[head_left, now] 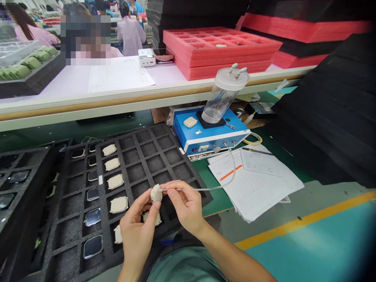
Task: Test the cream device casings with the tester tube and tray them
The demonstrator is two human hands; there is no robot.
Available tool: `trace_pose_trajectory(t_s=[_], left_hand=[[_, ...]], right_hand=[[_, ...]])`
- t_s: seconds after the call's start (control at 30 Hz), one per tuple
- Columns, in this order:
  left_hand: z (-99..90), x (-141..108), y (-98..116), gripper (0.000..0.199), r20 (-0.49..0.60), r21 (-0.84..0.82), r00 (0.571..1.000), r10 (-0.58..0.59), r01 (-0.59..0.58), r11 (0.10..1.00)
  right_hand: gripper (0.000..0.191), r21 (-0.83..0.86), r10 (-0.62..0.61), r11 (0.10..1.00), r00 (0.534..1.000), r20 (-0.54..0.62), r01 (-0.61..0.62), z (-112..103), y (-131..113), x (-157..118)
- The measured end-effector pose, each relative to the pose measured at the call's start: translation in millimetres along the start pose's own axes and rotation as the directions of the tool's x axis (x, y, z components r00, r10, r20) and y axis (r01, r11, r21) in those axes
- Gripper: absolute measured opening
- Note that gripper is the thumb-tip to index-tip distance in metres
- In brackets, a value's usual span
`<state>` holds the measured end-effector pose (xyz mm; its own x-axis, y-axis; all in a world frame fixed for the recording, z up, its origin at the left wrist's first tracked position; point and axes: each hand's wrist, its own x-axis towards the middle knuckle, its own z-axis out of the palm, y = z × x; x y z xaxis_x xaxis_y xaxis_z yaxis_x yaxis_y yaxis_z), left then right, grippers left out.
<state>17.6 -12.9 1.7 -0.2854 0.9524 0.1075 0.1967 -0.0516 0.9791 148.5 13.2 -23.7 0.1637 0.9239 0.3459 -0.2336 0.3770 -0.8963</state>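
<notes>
1. Left hand (pixel 138 223) pinches the beige casing (pixel 156 193) between thumb and fingers; a steady grip should stop it twisting
2. Right hand (pixel 188 203) pinches the clear tube (pixel 211 189) near its casing end; pushing straight, not sideways, seems best
3. Both hands meet above the foam tray (pixel 141 157), left forearm rising steeply, right forearm slanting in from lower right

Your cream case (pixel 156 196) looks like smooth, matt plastic; your thin tube (pixel 210 189), clear plastic, slight sheen. The tray (pixel 154 162) before you: black foam, rough, matt. Its dark screens (pixel 93 247): glossy, glass-like. Also note your cylinder (pixel 219 101), clear shiny plastic by look; blue box (pixel 194 135), smooth; sheets (pixel 261 190), matt paper; red trays (pixel 217 58), matt foam.
</notes>
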Motion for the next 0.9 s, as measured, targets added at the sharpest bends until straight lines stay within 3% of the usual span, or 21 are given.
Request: trace_pose_trajectory(t_s=[0.13, 0.23, 0.33, 0.43, 0.5, 0.63, 0.73, 0.8, 0.87, 0.9], left_hand=[[-4.6, -0.5, 1.3, 0.033, 0.009, 0.062, 1.000, 0.023, -0.024, 0.998], [-22.5, 8.5, 12.5, 0.029, 0.029, 0.287, 0.985, 0.169, -0.170, 0.943], [-42.3, 28.4, 23.8, 0.031, 0.198, 0.532, 0.935, 0.295, -0.356, 0.769], [-49.2, 47.9, 21.2, 0.037, 0.445, 0.599, 0.871, 0.206, -0.461, 0.655], [-45.0, 52.2, 14.9, 0.040, 0.527, 0.605, 0.838, 0.143, -0.488, 0.630], [-32.9, 28.7, 10.2, 0.036, 0.491, 0.675, 0.851, 0.184, -0.505, 0.538], [-37.1, 3.6, 11.0, 0.032, 0.565, 0.661, 0.802, 0.194, -0.580, 0.476], [-58.6, 1.5, 12.8, 0.040, 0.576, 0.627, 0.785, 0.229, -0.604, 0.493], [-104.1, 13.6, 20.1, 0.046, 0.420, 0.675, 0.865, 0.274, -0.499, 0.543], [-135.6, 23.0, 26.5, 0.043, 0.264, 0.727, 0.925, 0.275, -0.378, 0.574]], right_hand=[[0.013, -0.025, 0.001, 1.000, 1.000, -0.002, -0.001, -0.3, -0.1, 0.4], [0.015, -0.017, 0.016, 1.000, 0.999, -0.040, -0.017, -1.5, -2.5, -2.3], [0.015, -0.004, 0.063, 0.998, 0.993, -0.105, -0.063, -3.7, -3.1, -5.9], [0.015, -0.033, 0.085, 0.995, 0.991, -0.102, -0.089, -5.1, -0.7, -7.4], [0.015, -0.049, 0.086, 0.995, 0.992, -0.092, -0.091, -6.0, 1.0, -8.1], [0.019, -0.108, 0.124, 0.985, 0.989, -0.078, -0.132, -9.7, 1.1, -13.7], [0.024, -0.161, 0.154, 0.972, 0.981, -0.117, -0.172, -12.1, -0.8, -19.9], [0.028, -0.145, 0.171, 0.971, 0.973, -0.153, -0.193, -11.5, -0.9, -21.9], [0.034, -0.099, 0.185, 0.974, 0.967, -0.177, -0.204, -8.6, -1.6, -22.6], [0.036, -0.078, 0.191, 0.975, 0.964, -0.182, -0.208, -6.6, -2.5, -23.0]])
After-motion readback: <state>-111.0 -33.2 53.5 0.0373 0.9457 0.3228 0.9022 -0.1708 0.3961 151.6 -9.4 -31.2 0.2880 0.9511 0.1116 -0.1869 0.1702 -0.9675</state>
